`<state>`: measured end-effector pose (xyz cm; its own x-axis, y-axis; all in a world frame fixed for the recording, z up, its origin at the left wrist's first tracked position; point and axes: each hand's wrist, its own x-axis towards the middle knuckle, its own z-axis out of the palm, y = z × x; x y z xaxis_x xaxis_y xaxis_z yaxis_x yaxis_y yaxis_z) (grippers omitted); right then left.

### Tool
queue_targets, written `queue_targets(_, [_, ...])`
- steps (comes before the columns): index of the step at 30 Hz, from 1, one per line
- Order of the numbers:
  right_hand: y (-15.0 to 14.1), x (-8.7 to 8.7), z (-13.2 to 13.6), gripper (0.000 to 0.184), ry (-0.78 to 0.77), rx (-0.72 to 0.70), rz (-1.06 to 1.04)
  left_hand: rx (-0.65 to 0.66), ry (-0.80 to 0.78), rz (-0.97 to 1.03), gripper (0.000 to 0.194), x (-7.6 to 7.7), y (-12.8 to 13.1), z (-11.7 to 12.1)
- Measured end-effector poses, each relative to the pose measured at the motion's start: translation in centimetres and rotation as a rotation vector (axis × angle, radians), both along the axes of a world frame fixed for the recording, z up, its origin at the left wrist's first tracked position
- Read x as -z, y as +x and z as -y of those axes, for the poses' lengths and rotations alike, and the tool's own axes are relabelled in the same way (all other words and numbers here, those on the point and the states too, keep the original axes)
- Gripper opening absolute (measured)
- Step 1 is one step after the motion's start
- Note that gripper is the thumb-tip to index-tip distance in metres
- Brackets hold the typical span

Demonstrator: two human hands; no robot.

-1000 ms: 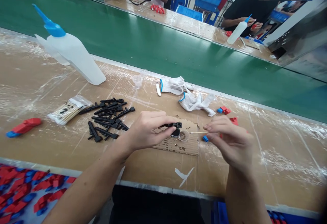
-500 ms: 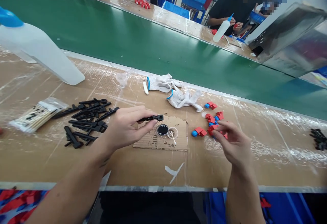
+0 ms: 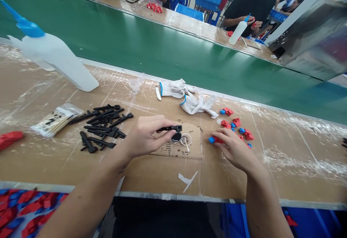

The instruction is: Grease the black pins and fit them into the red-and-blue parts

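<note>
My left hand (image 3: 148,136) pinches a black plastic toy-gun-shaped part (image 3: 173,128), its square end pointing right. Below that part lies a cardboard piece (image 3: 193,151) bearing a small cup of black liquid (image 3: 176,136) and a clear cup (image 3: 189,139) with a cotton swab (image 3: 187,145) in it. My right hand (image 3: 234,147) is closed around a red and blue plastic piece (image 3: 213,140), low over the table; its fingers partly cover it. Several similar red and blue pieces (image 3: 248,134) lie beyond and beside that hand.
To the left are a heap of black parts (image 3: 105,120), a bag of cotton swabs (image 3: 55,120) and a large white bottle (image 3: 67,60). White gloves (image 3: 199,106) lie near the green belt (image 3: 151,42). Bins of red and blue pieces (image 3: 24,209) sit below the table edge. A co-worker (image 3: 246,10) sits opposite.
My right hand has moved left and closed on the red and blue piece nearest the cardboard. My left hand still holds the black part. The view has shifted slightly left.
</note>
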<state>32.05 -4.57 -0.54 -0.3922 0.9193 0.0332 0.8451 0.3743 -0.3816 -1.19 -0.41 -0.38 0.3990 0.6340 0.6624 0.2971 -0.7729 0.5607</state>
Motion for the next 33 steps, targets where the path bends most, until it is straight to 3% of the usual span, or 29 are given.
queue_targets(3, [-0.3, -0.4, 1.1, 0.034, 0.085, 0.113, -0.353, 0.04, 0.014, 0.013, 0.008, 0.0, 0.4, 0.3])
queue_targets(6, [-2.7, -1.3, 1.7, 0.048, 0.142, 0.088, -0.754, 0.094, 0.002, 0.022, 0.01, 0.0, 0.9, 0.8])
queue_targets(8, [-4.9, -2.1, 1.5, 0.054, 0.194, 0.057, -0.867, 0.141, -0.009, 0.014, 0.016, 0.0, 1.2, 1.0])
queue_targets(14, [-8.6, -3.3, -0.1, 0.067, 0.257, -0.042, -0.806, 0.182, 0.02, -0.045, 0.034, 0.0, 1.5, 1.0])
queue_targets(23, [-8.8, -3.0, -0.5, 0.066, 0.296, -0.168, -0.725, 0.081, 0.226, -0.11, 0.044, -0.3, 1.4, 0.9])
queue_targets(33, [-8.7, -3.2, -0.5, 0.067, 0.291, -0.239, -0.715, 0.054, 0.266, -0.13, 0.046, -0.4, 1.3, 1.0])
